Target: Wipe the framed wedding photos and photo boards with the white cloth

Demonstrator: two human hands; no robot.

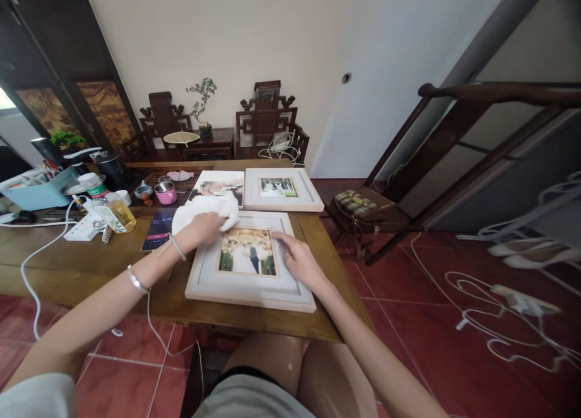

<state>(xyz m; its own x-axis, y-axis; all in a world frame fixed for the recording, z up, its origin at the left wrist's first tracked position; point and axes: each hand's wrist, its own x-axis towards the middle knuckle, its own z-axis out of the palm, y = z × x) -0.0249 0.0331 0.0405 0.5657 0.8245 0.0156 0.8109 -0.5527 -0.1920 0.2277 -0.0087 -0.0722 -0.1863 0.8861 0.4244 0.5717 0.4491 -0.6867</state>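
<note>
I see the framed photo (247, 254) lying by the near-right corner of the desk (109, 261), between the left hand (206, 227), which grips a white cloth (197, 209) over its far-left corner, and the loosely open right hand (300, 261) touching its right side.

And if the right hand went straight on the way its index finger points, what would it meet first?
Passing over the framed picture, the right hand would probably meet the white cloth at the left hand first, though depth is hard to judge.
</note>
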